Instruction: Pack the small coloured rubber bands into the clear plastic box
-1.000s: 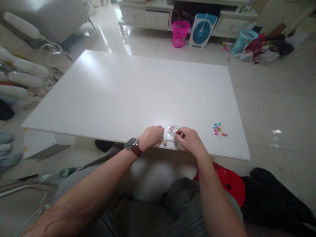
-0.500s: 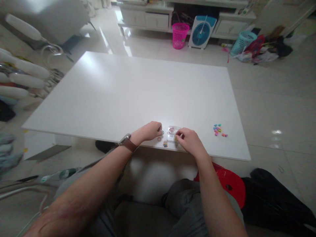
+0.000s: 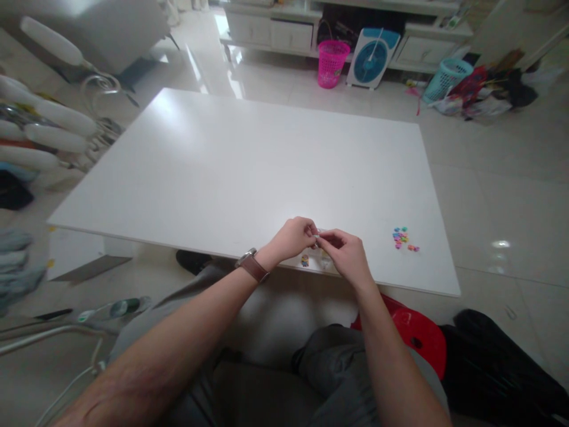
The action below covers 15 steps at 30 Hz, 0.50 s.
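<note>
My left hand (image 3: 295,238), with a brown-strapped watch at its wrist, is closed in a pinch near the table's front edge. A small silvery piece, perhaps a ring, shows at its fingertips (image 3: 316,236). My right hand (image 3: 347,252) meets it there, thumb and forefinger pressed together on something too small to make out. Below the fingers lies a clear plastic box (image 3: 326,261), mostly covered by my hands. A small yellow-and-blue cartoon figure charm (image 3: 304,260) rests on the tabletop just left of the box.
Several small colourful charms (image 3: 400,237) lie at the right of the white table (image 3: 267,160). A red stool (image 3: 422,335) stands under the right front edge. On the floor beyond are a pink basket (image 3: 332,64), a blue-and-white fan (image 3: 371,59) and a light blue basket (image 3: 448,80).
My left hand has moved right with the small silvery piece, over the box. My right hand has lifted from the box, and both hands' fingertips now meet. The view has shifted slightly.
</note>
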Each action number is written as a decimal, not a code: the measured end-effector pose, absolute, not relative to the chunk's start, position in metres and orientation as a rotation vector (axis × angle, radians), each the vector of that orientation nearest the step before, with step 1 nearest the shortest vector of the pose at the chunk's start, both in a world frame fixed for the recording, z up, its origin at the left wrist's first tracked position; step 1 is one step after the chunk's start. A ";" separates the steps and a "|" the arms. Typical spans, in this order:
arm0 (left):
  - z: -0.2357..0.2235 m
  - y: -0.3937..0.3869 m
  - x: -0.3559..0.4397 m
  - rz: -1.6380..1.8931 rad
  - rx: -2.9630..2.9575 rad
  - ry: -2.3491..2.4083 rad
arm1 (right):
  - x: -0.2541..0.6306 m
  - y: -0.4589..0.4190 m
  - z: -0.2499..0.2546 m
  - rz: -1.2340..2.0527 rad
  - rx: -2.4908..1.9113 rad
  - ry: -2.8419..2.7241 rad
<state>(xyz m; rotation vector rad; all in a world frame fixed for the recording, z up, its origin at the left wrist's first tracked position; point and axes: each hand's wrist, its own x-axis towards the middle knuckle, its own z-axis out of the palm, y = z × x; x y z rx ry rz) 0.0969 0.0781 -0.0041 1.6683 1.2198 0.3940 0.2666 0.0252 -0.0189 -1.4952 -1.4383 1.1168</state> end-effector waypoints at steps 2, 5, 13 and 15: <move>0.000 0.077 0.099 0.395 1.695 1.276 | 0.267 0.027 -0.021 1.147 -1.501 -1.396; 0.005 0.076 0.100 0.382 1.742 1.343 | 0.267 0.029 -0.023 1.128 -1.523 -1.400; 0.005 0.072 0.102 0.385 1.725 1.351 | 0.267 0.027 -0.020 1.034 -1.564 -1.455; 0.006 0.070 0.102 0.377 1.714 1.337 | 0.267 0.025 -0.021 1.049 -1.561 -1.446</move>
